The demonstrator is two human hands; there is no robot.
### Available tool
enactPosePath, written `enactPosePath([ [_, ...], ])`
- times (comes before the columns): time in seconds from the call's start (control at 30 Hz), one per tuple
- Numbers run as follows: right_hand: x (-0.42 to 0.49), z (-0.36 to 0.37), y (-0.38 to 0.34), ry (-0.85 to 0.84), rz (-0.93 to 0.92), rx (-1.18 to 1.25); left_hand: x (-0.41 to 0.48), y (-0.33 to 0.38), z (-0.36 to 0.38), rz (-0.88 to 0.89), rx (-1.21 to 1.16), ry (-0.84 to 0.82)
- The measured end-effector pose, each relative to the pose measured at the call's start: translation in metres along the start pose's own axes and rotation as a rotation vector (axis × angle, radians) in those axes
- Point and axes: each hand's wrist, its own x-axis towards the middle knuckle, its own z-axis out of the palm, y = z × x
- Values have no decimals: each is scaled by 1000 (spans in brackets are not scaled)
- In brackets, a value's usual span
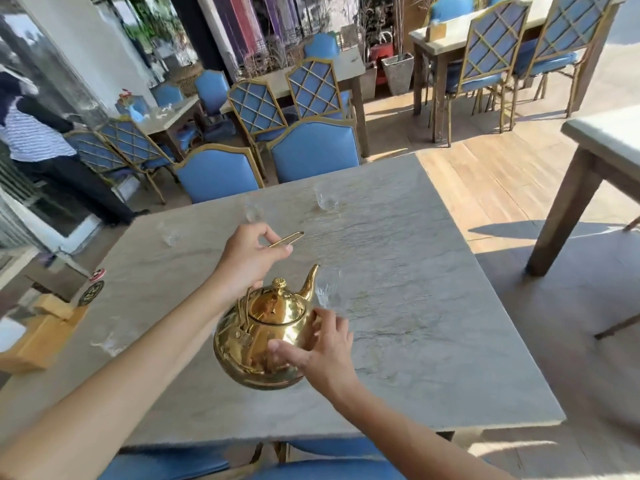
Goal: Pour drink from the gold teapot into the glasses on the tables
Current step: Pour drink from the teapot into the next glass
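A shiny gold teapot (258, 336) hangs above the grey stone table (415, 323), tilted with its spout up and to the right. My left hand (247, 259) grips its thin gold handle from above. My right hand (322, 348) rests against the pot's lower right side, fingers spread on the body. A clear glass (327, 289) stands just right of the spout tip. More clear glasses stand on the table: one at the far middle (325, 197), one beside it (252, 211), one at the left (171, 233), and one near the left edge (110, 336).
Blue padded chairs with gold frames (313, 150) stand at the table's far side and around other tables behind. A wooden holder (41, 332) and a round sign (90, 292) sit at the left edge. A person in a striped top (33, 133) stands far left. Another table (602, 133) is at right.
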Motion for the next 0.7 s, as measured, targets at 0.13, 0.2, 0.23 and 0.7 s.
enactPosePath([
  [0.13, 5, -2, 3, -32, 37, 54, 7, 2, 10, -31, 34, 1],
  [0.2, 6, -1, 1, -49, 47, 66, 11, 1, 11, -41, 38, -9],
  [0.23, 6, 0, -1, -66, 53, 80, 13, 0, 10, -49, 39, -16],
  [0.7, 18, 10, 0, -81, 132, 254, 35, 9, 24, -123, 184, -81],
])
